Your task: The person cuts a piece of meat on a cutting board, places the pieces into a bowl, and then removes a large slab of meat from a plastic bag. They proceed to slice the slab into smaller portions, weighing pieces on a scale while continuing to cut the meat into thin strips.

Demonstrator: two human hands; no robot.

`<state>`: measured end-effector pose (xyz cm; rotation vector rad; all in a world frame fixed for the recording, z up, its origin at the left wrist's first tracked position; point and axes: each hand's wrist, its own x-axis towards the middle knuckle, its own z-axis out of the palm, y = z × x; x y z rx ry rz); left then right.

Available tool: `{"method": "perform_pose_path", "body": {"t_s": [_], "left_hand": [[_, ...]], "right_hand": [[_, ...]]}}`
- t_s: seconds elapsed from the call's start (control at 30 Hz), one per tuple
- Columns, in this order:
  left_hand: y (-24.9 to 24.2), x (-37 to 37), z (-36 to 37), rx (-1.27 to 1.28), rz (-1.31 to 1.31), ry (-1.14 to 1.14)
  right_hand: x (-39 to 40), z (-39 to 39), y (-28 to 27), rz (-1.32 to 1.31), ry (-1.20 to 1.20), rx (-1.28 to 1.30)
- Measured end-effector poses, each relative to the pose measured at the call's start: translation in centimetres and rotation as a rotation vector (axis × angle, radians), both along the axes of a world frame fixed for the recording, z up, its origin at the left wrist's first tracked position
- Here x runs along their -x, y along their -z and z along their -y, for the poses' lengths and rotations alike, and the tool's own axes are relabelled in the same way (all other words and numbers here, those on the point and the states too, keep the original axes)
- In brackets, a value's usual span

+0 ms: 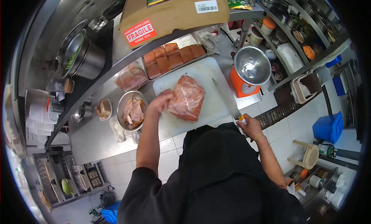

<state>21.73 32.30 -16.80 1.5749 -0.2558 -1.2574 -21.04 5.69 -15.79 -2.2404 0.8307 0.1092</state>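
A large piece of meat in clear plastic wrap [188,98] lies on the white cutting board [166,125]. My left hand [161,100] grips its left edge, fingers closed on the wrap. In my right hand [250,126] is a knife [227,99], held by its yellow and white handle at the right of the board. The blade points away from me, over the board's right edge, apart from the meat. Behind the board, a metal tray [167,70] holds several cut blocks of meat [176,59].
Left of the board are a steel bowl of meat trimmings [132,111] and another wrapped piece of meat [131,76]. An orange scale [242,84] carrying a steel bowl [252,65] stands at the right. Above the back edge, a shelf holds a cardboard box [176,15].
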Motion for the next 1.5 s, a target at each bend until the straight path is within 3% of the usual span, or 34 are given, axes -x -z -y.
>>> {"method": "perform_pose_path", "body": {"t_s": [0.13,0.33,0.47,0.63,0.73,0.83,0.97,1.27,1.5], "left_hand": [[-1.6,-0.9,5.0,-0.204,0.449,0.181],[-2.2,1.0,5.8,-0.305,0.857,0.35],[-1.8,3.0,4.8,-0.245,0.864,0.266],[-0.8,5.7,3.3,-0.141,0.77,0.127],[-2.0,8.1,3.0,-0.25,0.779,0.052],[-1.1,10.9,2.6,-0.287,1.113,-0.109],[-2.2,11.8,3.7,-0.28,1.224,0.005],[-4.4,10.9,6.6,-0.562,1.074,0.31],[-5.0,11.6,6.2,-0.571,1.041,0.311]], "right_hand": [[1.1,-0.5,0.8,-0.009,-0.025,-0.013],[1.2,-0.3,0.2,0.031,-0.026,-0.093],[0.9,0.5,1.5,0.07,-0.052,-0.057],[-1.1,0.5,-1.2,0.109,-0.124,0.011],[-3.4,0.1,-2.9,0.238,-0.248,0.015],[-6.2,-1.0,-4.9,0.134,-0.352,0.011],[-9.0,-2.4,-6.1,0.066,-0.436,0.092],[-10.4,-3.5,-8.7,-0.059,-0.492,0.229],[-11.2,-5.4,-10.8,-0.158,-0.498,0.31]]}}
